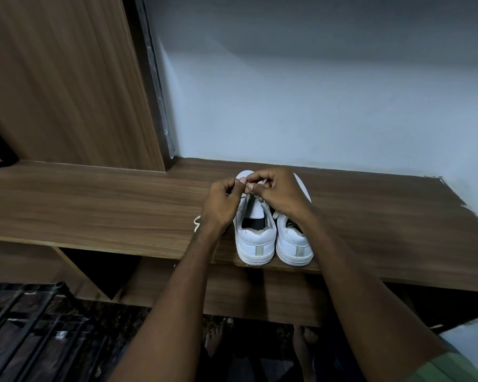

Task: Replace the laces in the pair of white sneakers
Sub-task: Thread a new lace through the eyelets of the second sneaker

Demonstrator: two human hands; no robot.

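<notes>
Over the left sneaker (255, 230), left hand (221, 205) and right hand (280, 194) both pinch a thin lace (248, 188); the eyelet is too small to make out. Right sneaker (294, 244) is half hidden by the wrist. Both stand heel-near on the wooden shelf (94, 205); a loose lace end (197, 223) shows beside the left wrist.

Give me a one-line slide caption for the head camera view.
Both hands, left hand and right hand, pinch a lace over the left white sneaker on a wooden shelf.

Dim bluish light, soft shadows; wide-angle bending at edges
</notes>
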